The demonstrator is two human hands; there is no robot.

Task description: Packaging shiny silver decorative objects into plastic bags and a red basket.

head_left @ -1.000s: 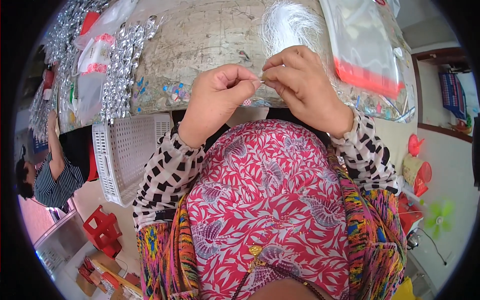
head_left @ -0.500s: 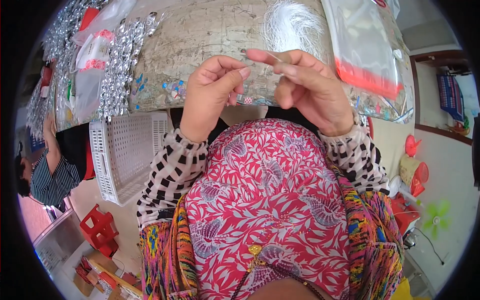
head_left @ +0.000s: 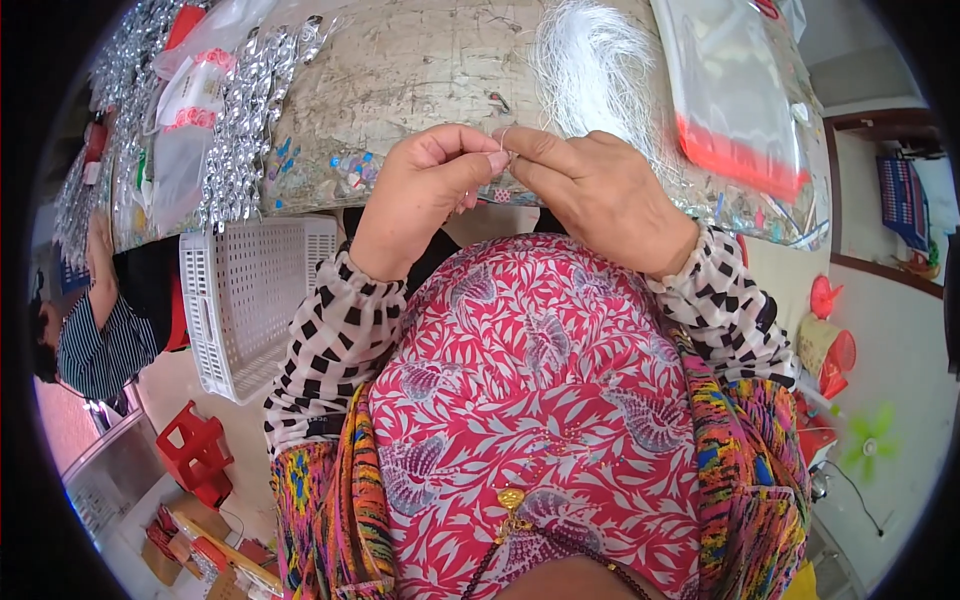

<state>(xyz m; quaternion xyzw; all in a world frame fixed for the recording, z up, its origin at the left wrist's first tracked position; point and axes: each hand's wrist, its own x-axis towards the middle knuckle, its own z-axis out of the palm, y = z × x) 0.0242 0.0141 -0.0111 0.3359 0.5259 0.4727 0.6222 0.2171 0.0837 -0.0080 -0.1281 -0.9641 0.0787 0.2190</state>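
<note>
Both hands have drawn back together, fingertips meeting at the counter [head_left: 420,70] edge. Left hand [head_left: 425,195] and right hand [head_left: 600,195] pinch a thin white thread [head_left: 503,140], wrists bent, just below the white fibre bundle [head_left: 590,60].

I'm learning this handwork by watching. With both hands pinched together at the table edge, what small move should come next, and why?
Probably draw the hands slowly apart to pull the thin white thread taut. The left hand and right hand meet fingertip to fingertip, pinching something too small to identify, and a short thread end sticks up between them. The bundle of white threads lies just behind on the table.
</note>
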